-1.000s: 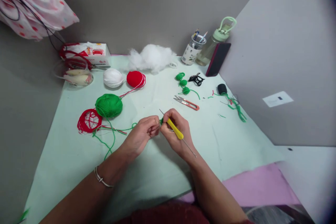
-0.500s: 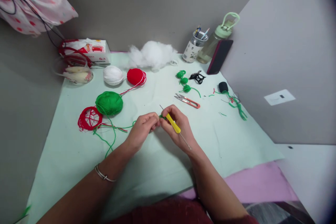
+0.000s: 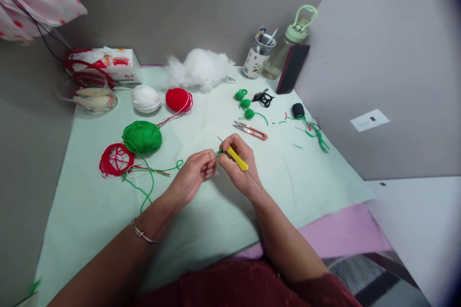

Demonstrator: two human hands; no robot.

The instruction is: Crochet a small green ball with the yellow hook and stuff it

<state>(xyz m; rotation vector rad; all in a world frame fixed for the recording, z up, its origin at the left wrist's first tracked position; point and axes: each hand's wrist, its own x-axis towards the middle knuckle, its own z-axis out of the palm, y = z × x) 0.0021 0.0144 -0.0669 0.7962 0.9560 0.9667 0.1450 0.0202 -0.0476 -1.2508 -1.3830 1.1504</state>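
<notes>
My right hand [image 3: 239, 165] is closed around a crochet hook [image 3: 237, 158] with a yellow handle; its thin metal tip points up and left. At those fingertips is a small bit of green yarn work [image 3: 221, 152]. My left hand [image 3: 196, 170] is closed just to the left, its fingers curled on green yarn that runs between the two hands. A loose green strand [image 3: 176, 165] trails left from my left hand towards a green yarn ball [image 3: 142, 137]. Orange-handled thread snips [image 3: 252, 131] lie beyond my right hand.
White [image 3: 145, 99] and red yarn balls [image 3: 179, 100] stand behind the green one, with a red-and-white yarn coil [image 3: 117, 159] nearer. White stuffing [image 3: 201, 68] and a tissue box [image 3: 122, 64] line the back. Small green balls [image 3: 245, 103], a black claw clip [image 3: 264, 98] and a bottle [image 3: 288, 50] are rightward.
My hands have drawn slightly apart, showing more green yarn between them. The hook stays in my right hand. The whole view has shifted a little.
</notes>
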